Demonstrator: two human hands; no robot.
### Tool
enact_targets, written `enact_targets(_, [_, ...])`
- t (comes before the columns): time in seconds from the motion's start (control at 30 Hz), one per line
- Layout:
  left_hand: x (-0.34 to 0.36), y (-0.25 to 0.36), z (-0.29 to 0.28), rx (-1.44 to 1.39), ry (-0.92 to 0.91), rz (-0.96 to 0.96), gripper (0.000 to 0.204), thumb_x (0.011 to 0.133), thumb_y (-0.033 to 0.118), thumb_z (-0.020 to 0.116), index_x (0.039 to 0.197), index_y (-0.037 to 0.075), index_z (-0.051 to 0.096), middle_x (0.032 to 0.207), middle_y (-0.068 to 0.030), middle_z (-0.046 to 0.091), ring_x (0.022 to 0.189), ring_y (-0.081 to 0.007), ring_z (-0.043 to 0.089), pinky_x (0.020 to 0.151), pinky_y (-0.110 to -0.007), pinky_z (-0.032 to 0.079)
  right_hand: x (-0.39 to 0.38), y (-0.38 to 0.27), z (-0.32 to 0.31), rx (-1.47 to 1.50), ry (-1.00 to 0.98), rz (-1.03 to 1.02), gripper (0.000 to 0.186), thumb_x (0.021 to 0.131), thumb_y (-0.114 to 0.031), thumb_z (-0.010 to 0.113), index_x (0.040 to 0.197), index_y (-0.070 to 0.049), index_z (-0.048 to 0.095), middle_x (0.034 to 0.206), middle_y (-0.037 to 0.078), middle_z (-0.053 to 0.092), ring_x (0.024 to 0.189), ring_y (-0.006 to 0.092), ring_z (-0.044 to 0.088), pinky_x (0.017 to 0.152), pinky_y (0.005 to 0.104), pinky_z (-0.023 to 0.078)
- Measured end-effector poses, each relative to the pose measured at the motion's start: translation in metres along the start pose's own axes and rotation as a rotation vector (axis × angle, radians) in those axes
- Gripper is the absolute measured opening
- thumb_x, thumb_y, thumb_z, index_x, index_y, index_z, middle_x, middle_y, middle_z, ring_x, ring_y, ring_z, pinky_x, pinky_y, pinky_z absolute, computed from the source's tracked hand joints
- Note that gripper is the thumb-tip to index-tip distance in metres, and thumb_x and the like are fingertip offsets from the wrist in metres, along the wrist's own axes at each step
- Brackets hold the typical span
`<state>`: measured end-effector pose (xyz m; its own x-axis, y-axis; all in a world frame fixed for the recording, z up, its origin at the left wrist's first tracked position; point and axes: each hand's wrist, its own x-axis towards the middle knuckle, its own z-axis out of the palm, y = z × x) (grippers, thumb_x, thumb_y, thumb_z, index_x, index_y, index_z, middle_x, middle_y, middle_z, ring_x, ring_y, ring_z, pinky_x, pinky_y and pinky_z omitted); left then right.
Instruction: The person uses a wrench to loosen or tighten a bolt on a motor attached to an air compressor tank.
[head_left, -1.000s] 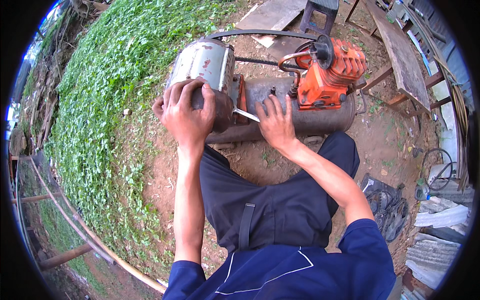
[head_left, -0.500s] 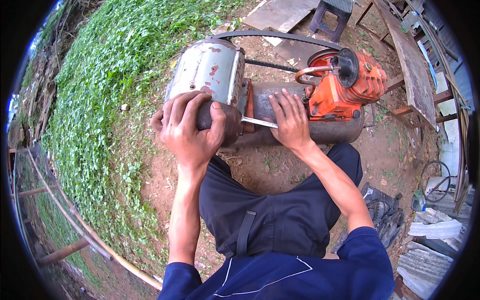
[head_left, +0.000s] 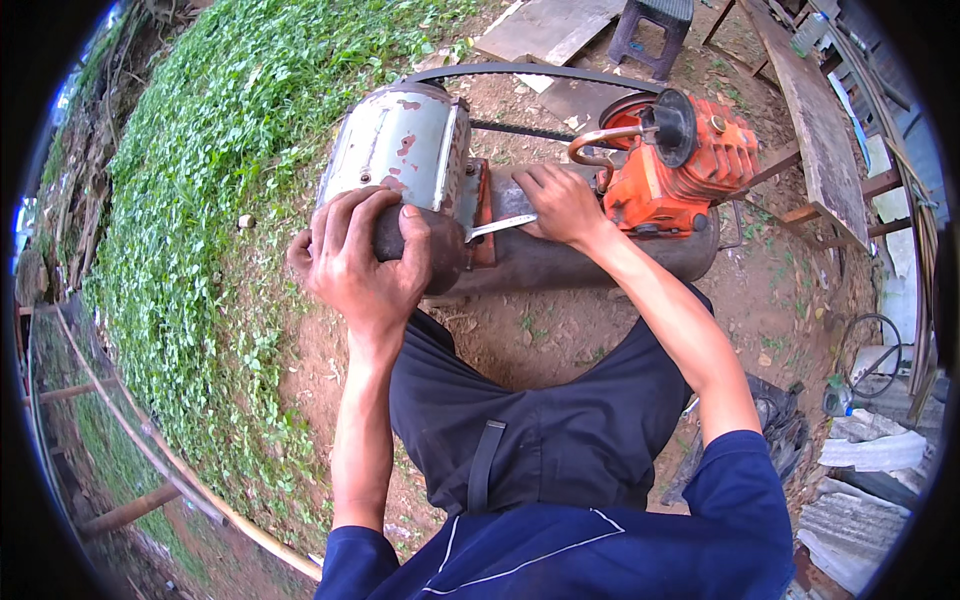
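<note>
An air compressor stands before me with its dark tank [head_left: 580,268] lying on its side. My left hand [head_left: 362,265] grips the tank's rounded left end, fingers over the top and thumb on the near side. A silver wrench [head_left: 502,227] slants from the foot of the grey motor [head_left: 395,145], by its rusty red bracket [head_left: 484,215]. My right hand [head_left: 562,208] is closed around the wrench's right end above the tank. Whether the wrench's far end sits on a bolt, I cannot tell. The orange compressor pump [head_left: 680,185] is just right of that hand.
A black drive belt [head_left: 540,70] loops between motor and pump. A dark plastic stool [head_left: 652,38] and flat boards [head_left: 545,30] are at the back. A wooden bench [head_left: 815,130] runs along the right. Green plants [head_left: 200,200] cover the left side; corrugated sheets [head_left: 860,520] lie lower right.
My right hand went from lying flat with fingers stretched to curling round the wrench. The wrench's right end has swung up and away from me. My left hand stays on the tank end.
</note>
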<state>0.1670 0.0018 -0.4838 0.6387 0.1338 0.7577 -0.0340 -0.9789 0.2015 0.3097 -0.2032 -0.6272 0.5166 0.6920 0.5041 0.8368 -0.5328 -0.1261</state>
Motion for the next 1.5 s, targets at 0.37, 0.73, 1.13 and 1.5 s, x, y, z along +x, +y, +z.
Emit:
enact_targets(0.37, [-0.002,0.004,-0.003,-0.006,-0.003,-0.029,0.014,0.081,0.023,0.066,0.091,0.017,0.072,0.096,0.0013,0.07,0.097,-0.0181,0.064,0.092,-0.035,0.034,0.009,0.018,0.02,-0.056,-0.103,-0.085,0.035,0.066,-0.038,0.078,0.076,-0.007,0.064,0.071,0.01,0.066,0.069,0.0291,0.069,0.061,0.0412,0.055])
enact_targets(0.73, [-0.003,0.001,-0.003,-0.017,0.076,0.004,0.013,0.081,0.026,0.066,0.088,0.018,0.073,0.092,0.0027,0.07,0.094,-0.0162,0.064,0.089,-0.034,0.036,0.006,0.018,0.024,-0.123,-0.098,-0.205,0.026,0.07,-0.034,0.074,0.075,-0.011,0.065,0.073,0.007,0.065,0.078,0.0245,0.067,0.068,0.0402,0.052])
enact_targets(1.13, [-0.005,-0.002,-0.008,-0.018,0.093,0.021,0.013,0.084,0.029,0.066,0.086,0.018,0.073,0.092,0.0012,0.07,0.093,-0.0182,0.064,0.087,-0.035,0.036,0.005,-0.022,-0.015,-0.224,-0.124,-0.067,0.011,0.078,-0.014,0.059,0.081,-0.01,0.069,0.078,0.009,0.068,0.087,0.0265,0.067,0.084,0.0415,0.049])
enact_targets(1.5, [-0.007,-0.006,-0.007,-0.038,0.075,0.019,0.013,0.084,0.029,0.066,0.088,0.019,0.073,0.094,0.0024,0.07,0.095,-0.0172,0.064,0.088,-0.035,0.036,0.019,-0.04,-0.079,-0.042,-0.242,0.188,0.027,0.083,-0.032,0.068,0.08,-0.005,0.07,0.072,0.018,0.067,0.072,0.0357,0.069,0.063,0.0457,0.055])
